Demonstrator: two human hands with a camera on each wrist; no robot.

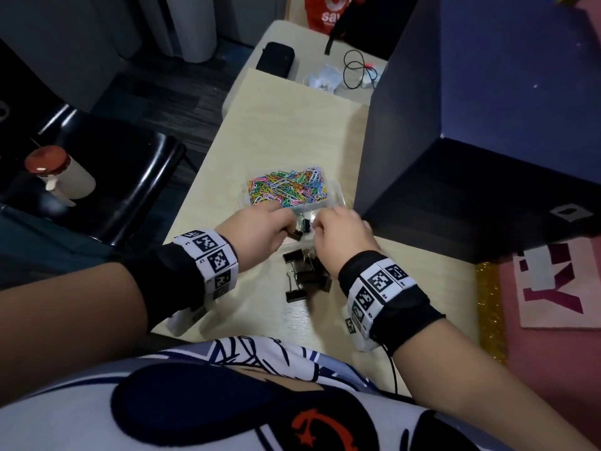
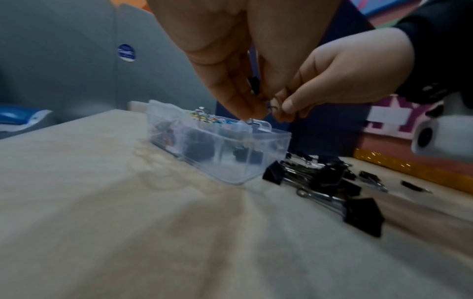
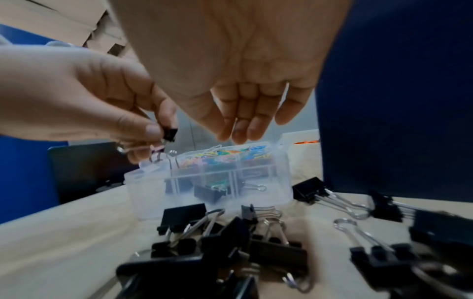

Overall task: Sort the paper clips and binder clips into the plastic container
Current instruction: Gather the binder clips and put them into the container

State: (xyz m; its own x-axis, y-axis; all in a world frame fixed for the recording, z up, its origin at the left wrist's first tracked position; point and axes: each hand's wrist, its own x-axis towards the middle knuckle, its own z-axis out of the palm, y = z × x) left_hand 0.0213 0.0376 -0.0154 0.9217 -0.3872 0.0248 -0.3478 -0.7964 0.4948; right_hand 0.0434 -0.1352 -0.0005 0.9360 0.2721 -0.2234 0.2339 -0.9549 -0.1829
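A clear plastic container (image 1: 336,197) (image 2: 230,161) (image 3: 143,192) stands mid-table. Its far compartments are heaped with coloured paper clips (image 1: 286,188) (image 3: 217,155), and a near one holds a black binder clip (image 3: 208,192). My left hand (image 1: 289,227) (image 2: 252,105) (image 3: 158,133) pinches a small black binder clip (image 1: 296,235) (image 2: 253,83) (image 3: 171,133) just above the container's near left corner. My right hand (image 1: 320,224) (image 2: 286,107) (image 3: 238,133) hovers beside it over the near edge, fingers loosely bent, and I see nothing in them. Several black binder clips (image 1: 305,275) (image 2: 327,178) (image 3: 230,238) lie piled just in front.
A tall dark blue box (image 1: 471,125) stands close on the container's right. Left of the table is a black chair (image 1: 130,177) with a red-capped bottle (image 1: 61,174). A black case (image 1: 276,58) and a cable (image 1: 357,66) lie at the far end.
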